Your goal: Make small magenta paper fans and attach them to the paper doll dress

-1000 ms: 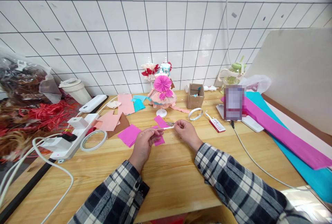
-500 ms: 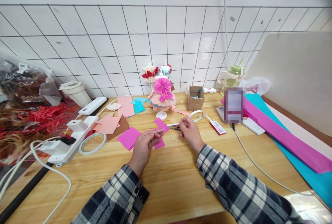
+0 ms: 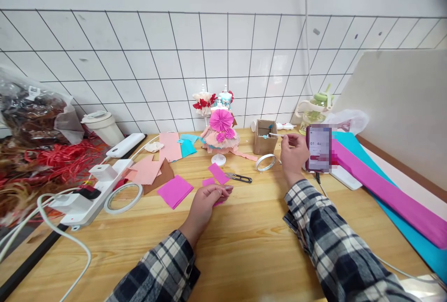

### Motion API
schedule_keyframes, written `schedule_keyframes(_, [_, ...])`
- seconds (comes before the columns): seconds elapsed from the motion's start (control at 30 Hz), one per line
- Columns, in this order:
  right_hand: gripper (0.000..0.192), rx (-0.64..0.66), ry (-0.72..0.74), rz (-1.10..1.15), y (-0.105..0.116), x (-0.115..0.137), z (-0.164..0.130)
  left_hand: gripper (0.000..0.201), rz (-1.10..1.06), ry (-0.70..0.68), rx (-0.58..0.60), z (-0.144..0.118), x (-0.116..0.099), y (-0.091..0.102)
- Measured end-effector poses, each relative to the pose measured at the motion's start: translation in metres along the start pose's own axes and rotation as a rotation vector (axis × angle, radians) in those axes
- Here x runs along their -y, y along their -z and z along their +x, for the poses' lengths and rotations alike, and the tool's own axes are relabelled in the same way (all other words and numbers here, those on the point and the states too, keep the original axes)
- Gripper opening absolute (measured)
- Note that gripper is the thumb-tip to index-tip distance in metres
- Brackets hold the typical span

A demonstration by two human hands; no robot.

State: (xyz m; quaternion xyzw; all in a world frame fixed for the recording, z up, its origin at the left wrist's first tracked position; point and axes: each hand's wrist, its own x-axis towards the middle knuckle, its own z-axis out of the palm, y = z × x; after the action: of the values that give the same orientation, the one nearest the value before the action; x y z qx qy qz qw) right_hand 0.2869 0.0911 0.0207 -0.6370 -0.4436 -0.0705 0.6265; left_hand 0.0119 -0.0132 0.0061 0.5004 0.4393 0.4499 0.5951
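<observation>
My left hand (image 3: 208, 198) rests on the wooden table (image 3: 244, 241), fingers pinched on a small folded piece of pink paper (image 3: 218, 201). My right hand (image 3: 293, 152) is raised beside the small cardboard box (image 3: 263, 137), and it pinches a thin white stick (image 3: 275, 134) whose tip points at the box's opening. Small black snips (image 3: 239, 178) lie on the table between my hands, touched by neither. Loose pink paper squares (image 3: 174, 191) (image 3: 219, 173) lie near my left hand. A paper-dress doll (image 3: 220, 133) stands behind them.
A tape ring (image 3: 265, 162) lies by the box, and a larger one (image 3: 123, 197) sits at left beside a white power strip (image 3: 87, 190) with cables. A propped phone (image 3: 318, 148), long pink and teal paper sheets (image 3: 391, 190) and a green bottle (image 3: 314, 108) are at right.
My right hand let go of the snips, which now lie on the table, and moved right and away to the cardboard box, now pinching a thin stick. My left hand barely moved.
</observation>
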Motion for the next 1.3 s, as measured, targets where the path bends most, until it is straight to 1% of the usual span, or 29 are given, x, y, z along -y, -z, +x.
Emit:
schedule_keyframes(0.1, [0.031, 0.026, 0.041, -0.135, -0.006, 0.000, 0.008, 0.020, 0.035, -0.016, 0.004, 0.001, -0.002, -0.002])
schedule_keyframes(0.23, [0.029, 0.078, 0.096, -0.287, -0.017, -0.002, 0.016, 0.021, 0.112, -0.076, 0.009, 0.001, -0.003, -0.002])
schedule_keyframes(0.37, [0.032, 0.178, 0.173, -0.340, -0.026, -0.013, 0.014, 0.022, 0.151, -0.114, 0.022, 0.003, -0.002, 0.001])
schedule_keyframes(0.43, [0.034, 0.192, 0.199, -0.329, -0.026, -0.018, 0.011, 0.022, 0.164, -0.119, 0.028, 0.005, -0.002, 0.002])
schedule_keyframes(0.53, [0.035, 0.167, 0.211, -0.302, -0.025, -0.024, 0.009, 0.022, 0.180, -0.118, 0.023, 0.006, -0.002, 0.004])
schedule_keyframes(0.63, [0.036, 0.102, 0.222, -0.271, -0.020, -0.026, 0.010, 0.022, 0.198, -0.122, 0.008, 0.006, -0.002, 0.007])
schedule_keyframes(0.7, [0.035, 0.054, 0.264, -0.239, -0.015, -0.026, 0.009, 0.022, 0.201, -0.125, 0.003, 0.006, -0.002, 0.010])
schedule_keyframes(0.83, [0.030, -0.027, 0.342, -0.189, 0.001, -0.018, -0.004, 0.021, 0.191, -0.127, -0.008, 0.008, -0.003, 0.015])
schedule_keyframes(0.9, [0.028, -0.032, 0.358, -0.175, 0.009, -0.008, -0.017, 0.021, 0.185, -0.133, -0.009, 0.008, -0.003, 0.016])
schedule_keyframes(0.93, [0.026, -0.010, 0.367, -0.164, 0.012, -0.001, -0.025, 0.021, 0.183, -0.137, -0.004, 0.008, -0.003, 0.016])
schedule_keyframes(1.0, [0.023, 0.103, 0.432, -0.101, 0.018, 0.016, -0.043, 0.021, 0.182, -0.145, 0.011, 0.006, -0.004, 0.017])
schedule_keyframes(1.03, [0.021, 0.190, 0.489, -0.045, 0.020, 0.026, -0.052, 0.021, 0.180, -0.151, 0.021, 0.005, -0.004, 0.018])
schedule_keyframes(1.1, [0.020, 0.410, 0.579, 0.076, 0.024, 0.046, -0.070, 0.021, 0.161, -0.157, 0.031, 0.003, -0.004, 0.019])
schedule_keyframes(1.13, [0.022, 0.504, 0.592, 0.130, 0.026, 0.055, -0.078, 0.021, 0.141, -0.155, 0.034, 0.002, -0.003, 0.019])
schedule_keyframes(1.2, [0.025, 0.617, 0.547, 0.207, 0.028, 0.069, -0.091, 0.020, 0.096, -0.147, 0.039, 0.000, -0.001, 0.020])
schedule_keyframes(1.3, [0.032, 0.734, 0.462, 0.279, 0.030, 0.078, -0.103, 0.021, 0.024, -0.128, 0.063, -0.001, 0.004, 0.022])
